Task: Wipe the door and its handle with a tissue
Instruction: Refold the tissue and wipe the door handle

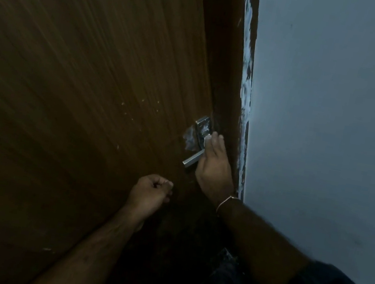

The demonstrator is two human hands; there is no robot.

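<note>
L hand [151, 191] fisted nr door [81, 73]; R hand [215, 161] grip w/ tissue [207, 140] on handle [195, 157].

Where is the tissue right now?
In the head view, the tissue is pressed against the metal door handle under the right hand, near the door's right edge.

handle [198, 141] at door's [81, 73] right edge, wall [336, 118] further right
</note>
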